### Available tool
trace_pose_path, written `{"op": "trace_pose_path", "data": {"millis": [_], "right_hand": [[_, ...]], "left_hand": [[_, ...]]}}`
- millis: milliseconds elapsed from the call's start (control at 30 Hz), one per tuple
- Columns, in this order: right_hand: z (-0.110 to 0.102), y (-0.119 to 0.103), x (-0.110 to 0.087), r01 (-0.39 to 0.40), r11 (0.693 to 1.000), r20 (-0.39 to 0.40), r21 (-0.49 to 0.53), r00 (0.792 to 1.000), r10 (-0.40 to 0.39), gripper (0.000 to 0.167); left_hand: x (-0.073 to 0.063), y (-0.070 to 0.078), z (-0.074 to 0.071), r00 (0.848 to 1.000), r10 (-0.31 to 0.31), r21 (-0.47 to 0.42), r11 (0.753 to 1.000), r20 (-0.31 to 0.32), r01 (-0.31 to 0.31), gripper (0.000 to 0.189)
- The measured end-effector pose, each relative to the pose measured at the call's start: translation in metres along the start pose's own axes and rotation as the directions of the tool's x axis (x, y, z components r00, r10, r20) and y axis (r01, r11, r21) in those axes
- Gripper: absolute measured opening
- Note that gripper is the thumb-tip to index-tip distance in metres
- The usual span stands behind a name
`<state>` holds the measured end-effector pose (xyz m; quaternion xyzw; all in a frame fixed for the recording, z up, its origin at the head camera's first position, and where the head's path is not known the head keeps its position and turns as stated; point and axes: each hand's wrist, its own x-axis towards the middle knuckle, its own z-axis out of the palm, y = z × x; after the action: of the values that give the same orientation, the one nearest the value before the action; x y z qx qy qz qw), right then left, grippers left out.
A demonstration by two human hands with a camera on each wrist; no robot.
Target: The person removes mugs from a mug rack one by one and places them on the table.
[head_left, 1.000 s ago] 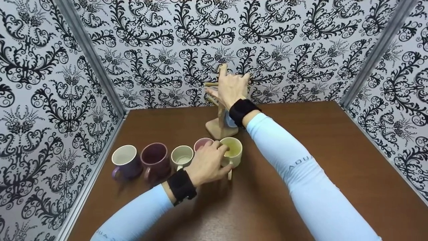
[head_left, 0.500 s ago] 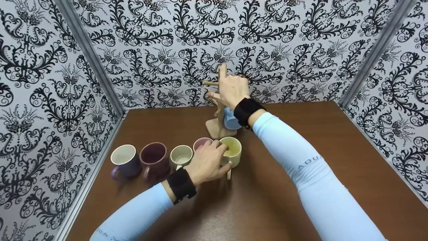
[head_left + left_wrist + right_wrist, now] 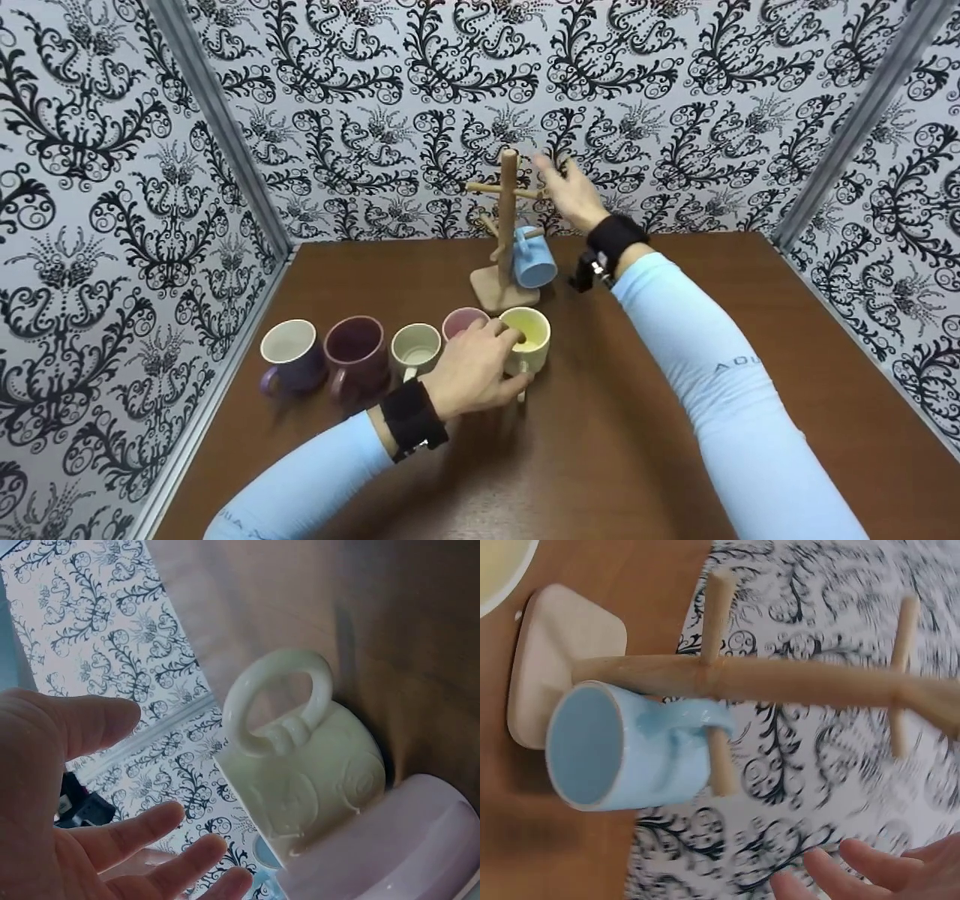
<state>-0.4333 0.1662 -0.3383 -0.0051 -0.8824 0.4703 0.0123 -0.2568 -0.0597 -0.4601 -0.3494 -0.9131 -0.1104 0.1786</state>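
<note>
A light blue mug hangs by its handle from a lower peg of the wooden mug tree, its mouth tipped downward. To the right of the tree's top, my right hand is raised with its fingers loosely extended and holds nothing. My left hand hovers over the pink mug and the pale yellow mug, partly covering both. In the left wrist view its thumb and fingers are spread, apart from the yellow mug's ring handle.
Left of the pink mug stand a pale green mug, a maroon mug and a purple mug in a row on the brown table. Patterned panels rise behind and at both sides.
My right hand has moved from the top of the mug tree to its right, uncovering the post and the blue mug. My left hand has stayed nearly in place.
</note>
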Motion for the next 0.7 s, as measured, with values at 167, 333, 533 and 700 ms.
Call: {"op": "trace_pose_path", "data": {"millis": [167, 333, 533, 700], "right_hand": [[-0.008, 0.029, 0.008, -0.180, 0.950, 0.108, 0.256, 0.982, 0.157, 0.117], [0.000, 0.061, 0.010, -0.315, 0.839, 0.219, 0.443, 0.946, 0.239, 0.110], [0.017, 0.084, 0.004, -0.409, 0.745, 0.294, 0.527, 0.910, 0.291, 0.109], [0.028, 0.096, 0.003, -0.449, 0.686, 0.315, 0.572, 0.893, 0.322, 0.100]], "left_hand": [[0.001, 0.002, 0.000, 0.998, -0.023, -0.027, 0.999, 0.056, 0.025, 0.050], [0.001, 0.004, 0.001, 0.996, -0.021, -0.045, 0.999, 0.088, 0.025, 0.049], [0.000, 0.008, 0.000, 0.992, -0.022, -0.072, 0.997, 0.123, 0.031, 0.047], [-0.001, 0.009, 0.001, 0.993, -0.016, -0.079, 0.997, 0.119, 0.026, 0.048]]}}
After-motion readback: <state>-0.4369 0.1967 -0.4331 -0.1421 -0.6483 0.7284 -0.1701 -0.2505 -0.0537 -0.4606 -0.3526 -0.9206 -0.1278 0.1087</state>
